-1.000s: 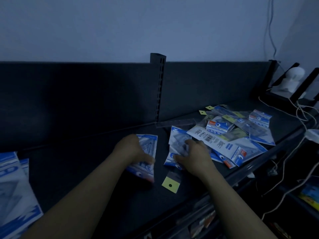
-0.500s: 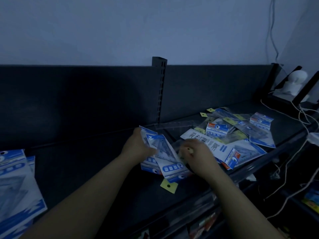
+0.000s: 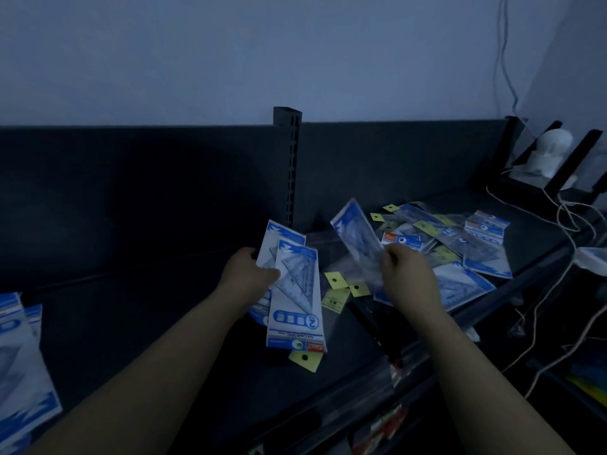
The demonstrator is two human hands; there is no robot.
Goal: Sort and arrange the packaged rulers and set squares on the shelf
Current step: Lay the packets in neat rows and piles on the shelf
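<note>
My left hand [image 3: 247,272] grips two blue-and-white set square packs [image 3: 295,297], fanned upright above the dark shelf [image 3: 164,323]. Level with it to the right, my right hand [image 3: 405,272] pinches another blue-and-white pack [image 3: 356,238], lifted and tilted, its image blurred. Behind and to the right of that hand lies a loose pile of packaged rulers and set squares [image 3: 460,244], with yellow hang tags [image 3: 336,280] showing at its near edge. At the far left edge sits a stack of similar packs [image 3: 19,349].
A slotted upright post [image 3: 289,165] divides the shelf's back panel. A white object [image 3: 551,152] and several cables [image 3: 568,218] sit at the far right. The shelf's front edge [image 3: 410,359] runs diagonally, with lower shelves of goods below it.
Both hands have risen off the shelf. The left now holds two packs fanned upright. The right has lifted a further pack out of the pile.
</note>
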